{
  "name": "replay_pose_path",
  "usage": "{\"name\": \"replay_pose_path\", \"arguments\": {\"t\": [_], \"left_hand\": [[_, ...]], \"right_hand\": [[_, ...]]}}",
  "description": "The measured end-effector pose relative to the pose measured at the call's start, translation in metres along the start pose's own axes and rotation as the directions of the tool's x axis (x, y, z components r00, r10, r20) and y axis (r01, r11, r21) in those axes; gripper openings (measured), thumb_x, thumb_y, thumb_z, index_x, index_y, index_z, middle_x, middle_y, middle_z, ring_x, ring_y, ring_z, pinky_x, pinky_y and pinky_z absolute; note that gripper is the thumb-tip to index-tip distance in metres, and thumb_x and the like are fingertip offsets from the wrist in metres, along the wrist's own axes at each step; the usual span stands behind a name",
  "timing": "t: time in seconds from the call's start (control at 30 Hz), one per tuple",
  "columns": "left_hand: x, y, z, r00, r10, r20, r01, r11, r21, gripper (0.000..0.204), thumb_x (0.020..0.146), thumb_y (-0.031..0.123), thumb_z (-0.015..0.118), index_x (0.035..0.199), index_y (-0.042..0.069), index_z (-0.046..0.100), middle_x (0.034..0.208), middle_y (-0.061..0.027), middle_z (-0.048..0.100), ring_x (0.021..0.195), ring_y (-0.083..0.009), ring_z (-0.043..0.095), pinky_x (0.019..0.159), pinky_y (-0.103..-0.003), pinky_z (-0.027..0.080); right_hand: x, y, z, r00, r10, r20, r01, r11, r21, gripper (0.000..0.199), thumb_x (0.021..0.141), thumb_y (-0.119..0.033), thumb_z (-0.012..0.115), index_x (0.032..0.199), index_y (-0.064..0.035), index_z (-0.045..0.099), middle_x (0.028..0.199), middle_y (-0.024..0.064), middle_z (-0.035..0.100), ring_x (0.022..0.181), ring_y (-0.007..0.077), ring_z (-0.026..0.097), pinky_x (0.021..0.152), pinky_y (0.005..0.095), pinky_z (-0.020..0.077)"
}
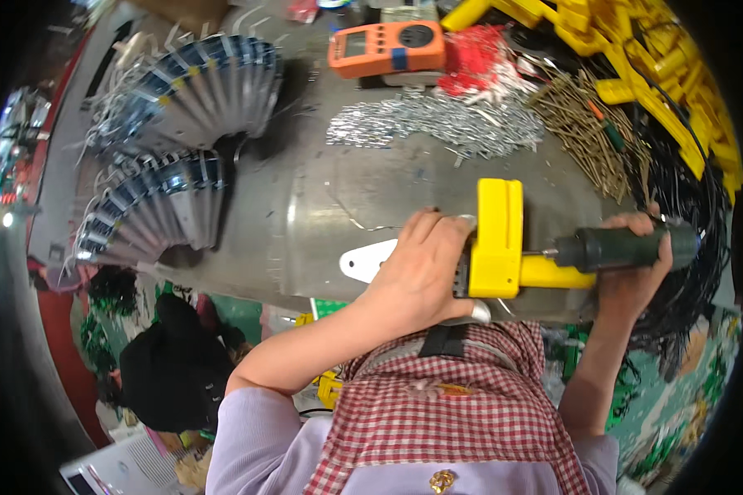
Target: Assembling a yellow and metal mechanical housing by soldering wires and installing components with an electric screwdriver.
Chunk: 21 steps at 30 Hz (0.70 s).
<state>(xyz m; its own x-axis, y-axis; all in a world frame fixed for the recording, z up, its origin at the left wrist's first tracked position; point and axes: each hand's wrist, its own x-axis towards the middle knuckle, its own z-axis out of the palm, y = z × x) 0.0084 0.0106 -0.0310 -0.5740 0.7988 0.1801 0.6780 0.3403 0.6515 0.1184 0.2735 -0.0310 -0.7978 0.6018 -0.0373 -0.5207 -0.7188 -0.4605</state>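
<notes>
Nearest the head camera, we see our red-checked apron point(446, 412) below the metal worktable point(322, 214). Our left hand point(421, 268) closes over the near end of a yellow plastic housing point(497, 239) at the table's front edge. Our right hand point(631, 268) wraps fully around a dark green screwdriver point(623, 247), tip at the housing. A white metal tab point(367, 260) lies beside the left hand. Silver screws point(437, 124) and an orange multimeter point(388, 45) sit farther back.

Left hand point(425, 268) pressed on yellow block point(495, 239) at worktop point(305, 223) edge; right hand point(631, 264) gripping dark screwdriver point(619, 247) just right of block.
</notes>
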Motion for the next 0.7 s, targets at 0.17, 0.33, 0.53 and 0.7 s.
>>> {"name": "replay_pose_path", "arguments": {"t": [0.17, 0.33, 0.53, 0.7], "left_hand": [[0.017, -0.051, -0.041, 0.955, -0.186, -0.230, 0.191, 0.982, -0.003, 0.079, 0.072, 0.030, 0.075, 0.129, -0.007, 0.035, 0.141, -0.0305, 0.028, 0.132, -0.0449, 0.028, 0.109, -0.048, 0.026], [-0.001, -0.077, -0.047, 0.961, -0.236, -0.141, 0.275, 0.857, 0.436, 0.080, 0.083, 0.033, 0.065, 0.134, -0.014, 0.025, 0.143, -0.0350, 0.021, 0.135, -0.0451, 0.022, 0.111, -0.047, 0.022], [-0.025, -0.069, -0.059, 0.898, -0.344, -0.274, 0.395, 0.905, 0.159, 0.074, 0.083, 0.012, 0.065, 0.140, -0.005, 0.022, 0.139, -0.0257, 0.038, 0.131, -0.0370, 0.037, 0.107, -0.040, 0.031], [-0.016, -0.079, -0.067, 0.925, -0.171, -0.339, 0.315, 0.844, 0.434, 0.045, 0.070, -0.003, 0.064, 0.112, 0.001, 0.047, 0.107, -0.0111, 0.062, 0.103, -0.0301, 0.057, 0.090, -0.034, 0.042]], "right_hand": [[-0.003, 0.002, 0.004, 0.999, -0.035, -0.035, 0.032, 0.997, -0.070, 0.043, 0.088, -0.025, 0.054, 0.125, -0.0078, 0.042, 0.093, 0.0013, 0.045, 0.091, 0.0154, 0.049, 0.096, 0.0386, 0.0386], [-0.001, 0.002, 0.000, 0.999, -0.005, 0.033, 0.007, 0.997, -0.079, 0.046, 0.089, -0.023, 0.053, 0.129, -0.0040, 0.039, 0.095, 0.0036, 0.041, 0.096, 0.0174, 0.046, 0.099, 0.0379, 0.0377], [-0.002, 0.000, 0.003, 1.000, -0.013, 0.023, 0.015, 0.995, -0.097, 0.047, 0.090, -0.026, 0.051, 0.131, -0.0075, 0.039, 0.094, 0.0019, 0.042, 0.094, 0.0166, 0.046, 0.100, 0.0385, 0.0364], [0.000, -0.001, 0.001, 0.997, 0.015, 0.077, -0.012, 0.999, -0.040, 0.046, 0.090, -0.024, 0.051, 0.130, -0.0053, 0.039, 0.094, 0.0025, 0.041, 0.096, 0.0175, 0.045, 0.102, 0.0387, 0.0346]]}}
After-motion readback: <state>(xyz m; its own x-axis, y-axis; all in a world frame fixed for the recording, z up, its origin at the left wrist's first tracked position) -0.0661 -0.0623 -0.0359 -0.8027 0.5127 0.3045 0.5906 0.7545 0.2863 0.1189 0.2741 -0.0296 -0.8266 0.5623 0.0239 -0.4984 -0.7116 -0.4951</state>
